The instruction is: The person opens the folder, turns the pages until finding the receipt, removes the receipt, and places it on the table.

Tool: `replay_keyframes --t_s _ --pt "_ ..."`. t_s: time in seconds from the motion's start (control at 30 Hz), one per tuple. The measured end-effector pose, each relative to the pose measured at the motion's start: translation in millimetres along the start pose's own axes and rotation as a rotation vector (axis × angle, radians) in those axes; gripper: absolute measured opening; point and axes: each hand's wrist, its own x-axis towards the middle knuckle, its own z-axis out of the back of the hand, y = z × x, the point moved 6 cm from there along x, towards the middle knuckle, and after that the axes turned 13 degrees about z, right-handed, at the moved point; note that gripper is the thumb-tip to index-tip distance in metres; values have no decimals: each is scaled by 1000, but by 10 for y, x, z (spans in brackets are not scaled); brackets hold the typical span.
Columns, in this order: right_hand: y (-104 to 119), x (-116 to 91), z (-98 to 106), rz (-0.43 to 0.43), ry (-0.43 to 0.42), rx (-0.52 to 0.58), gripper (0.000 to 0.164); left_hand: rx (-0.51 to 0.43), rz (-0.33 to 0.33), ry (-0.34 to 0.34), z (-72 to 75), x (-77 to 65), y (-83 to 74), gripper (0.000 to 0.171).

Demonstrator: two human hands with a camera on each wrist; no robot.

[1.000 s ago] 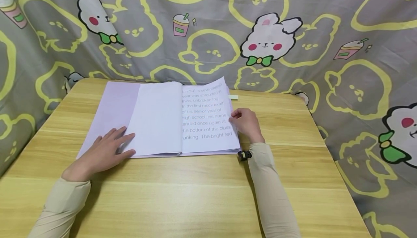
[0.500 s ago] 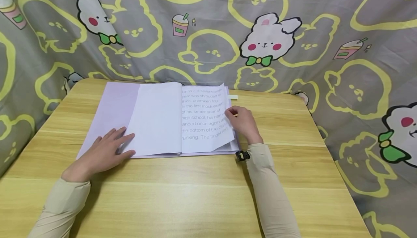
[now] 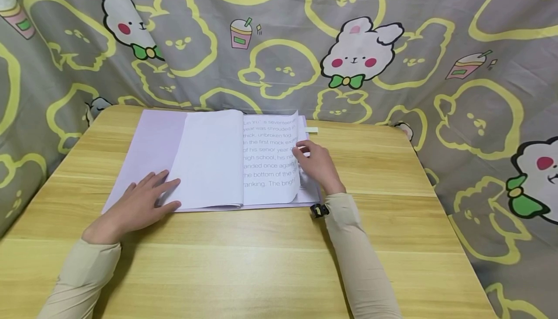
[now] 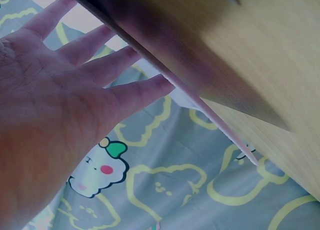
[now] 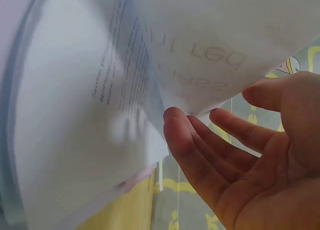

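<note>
An open book with a lilac cover point(image 3: 152, 135) lies on the table. Its left page point(image 3: 209, 164) is blank; the right page point(image 3: 268, 159) bears large printed lines. My right hand point(image 3: 317, 164) holds that right page by its outer edge, which is lifted and bent toward the spine. From the right wrist view, the fingers point(image 5: 192, 150) are at the underside of the raised page, where the lettering shows through reversed, and a sheet with small print point(image 5: 90, 115) appears beneath. My left hand point(image 3: 146, 198) rests with spread fingers across the left cover and page.
A pale tab point(image 3: 311, 130) sticks out from the book's right side. The wooden table point(image 3: 244, 261) runs up to a grey curtain point(image 3: 279, 18) with cartoon figures at the back and sides. A small black device point(image 3: 319, 211) sits at the right wrist.
My right hand has moved a little left, carrying the page's outer edge with it. The page now curls up and more of the sheet below shows. The left hand stays put.
</note>
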Motion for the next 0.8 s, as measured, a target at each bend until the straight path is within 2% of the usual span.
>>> replay_keyframes --t_s 0.53,0.8 --pt "68 6 -227 6 45 29 57 -9 5 3 -3 -7 4 71" --pt "120 7 -312 31 55 -19 59 -5 3 -1 0 -3 0 71"
